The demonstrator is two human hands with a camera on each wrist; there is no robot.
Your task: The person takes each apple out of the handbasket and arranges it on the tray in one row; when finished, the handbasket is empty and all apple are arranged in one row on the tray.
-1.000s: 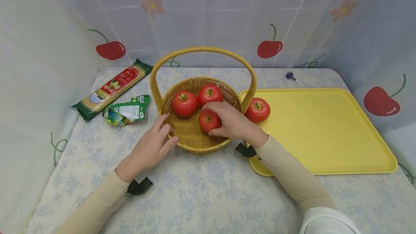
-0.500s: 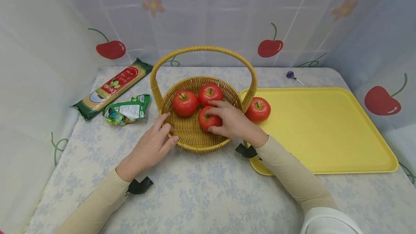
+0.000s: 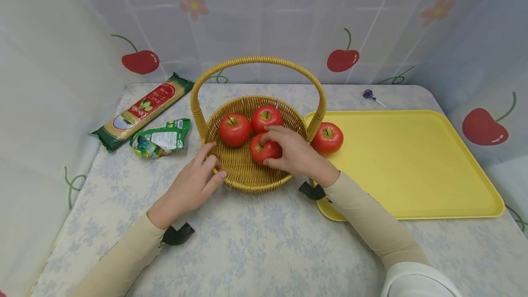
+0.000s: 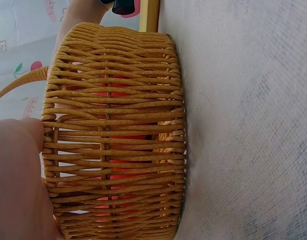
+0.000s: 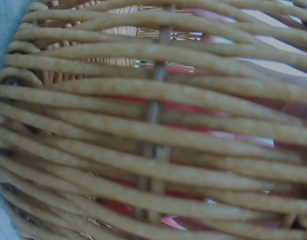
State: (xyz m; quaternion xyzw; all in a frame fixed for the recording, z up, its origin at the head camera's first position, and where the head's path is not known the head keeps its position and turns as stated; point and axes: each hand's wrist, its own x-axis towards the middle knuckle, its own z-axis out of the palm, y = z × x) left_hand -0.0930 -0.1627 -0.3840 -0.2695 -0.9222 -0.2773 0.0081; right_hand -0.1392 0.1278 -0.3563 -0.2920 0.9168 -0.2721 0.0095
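Observation:
A yellow wicker basket (image 3: 247, 188) with a tall arched handle stands in the middle of the table and holds three red apples. Two of them, the left apple (image 3: 234, 130) and the back apple (image 3: 267, 118), lie side by side. My right hand (image 3: 294, 152) reaches over the right rim and holds the front apple (image 3: 264, 149) between fingers and thumb. At the basket's left rim, my left hand (image 3: 191, 187) holds on with fingers bent over the edge. Through the weave in the left wrist view, red apple skin shows. The wicker wall (image 5: 153, 135) fills the right wrist view.
Right of the basket lies a yellow tray (image 3: 412, 164), with another apple (image 3: 327, 138) at its left edge. A lollipop (image 3: 373, 97) lies behind the tray. On the left are a long noodle packet (image 3: 142, 112) and a green snack bag (image 3: 162, 139).
My right fingers have shifted on the front apple, which has moved slightly left and back against the others. My left hand has kept its place on the rim.

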